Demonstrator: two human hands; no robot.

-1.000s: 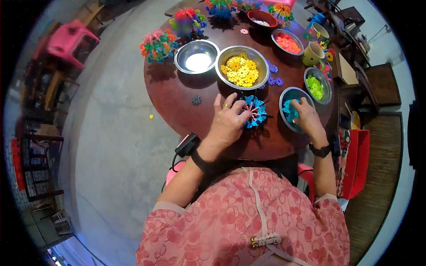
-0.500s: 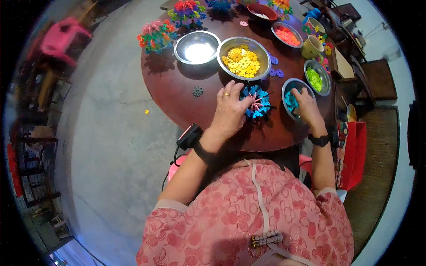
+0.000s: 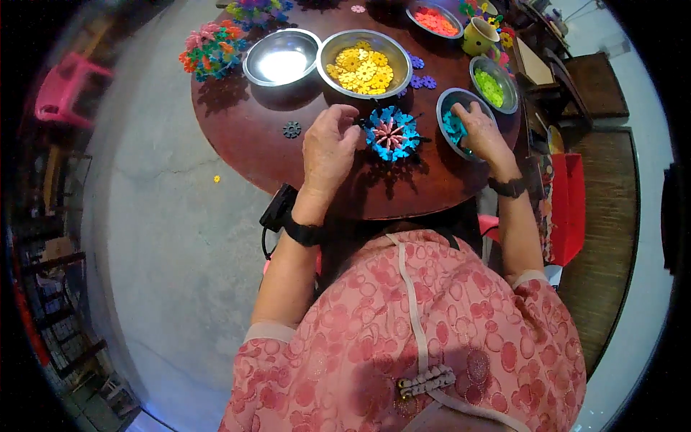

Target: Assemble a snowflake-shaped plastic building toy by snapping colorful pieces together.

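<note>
A ball-like cluster of blue interlocking flower pieces with a pink centre (image 3: 392, 134) stands on the round brown table (image 3: 245, 137). Just to its left is my left hand (image 3: 327, 147), fingers bent, thumb apart from the fingertips, and I see nothing held in it. On the cluster's other side, my right hand (image 3: 481, 135) reaches into a metal bowl (image 3: 440, 108) of loose blue pieces (image 3: 453, 128). Its index finger and thumb are spread over the pieces, with the fingertips partly hidden. Behind the cluster sits a larger metal bowl (image 3: 324, 75) of yellow flower pieces (image 3: 360, 68).
A shiny metal bowl (image 3: 282, 61), a bowl of green pieces (image 3: 490, 91), a bowl of red-orange pieces (image 3: 435, 21) and a yellow-green cup (image 3: 479, 37) stand around. Purple pieces (image 3: 421, 82) and a dark green piece (image 3: 291, 129) lie loose. Colourful finished cluster (image 3: 210, 52) at far left.
My left hand has let go of the blue cluster and drawn back to its left. My right hand stays in the bowl of blue pieces. The whole view has shifted somewhat.
</note>
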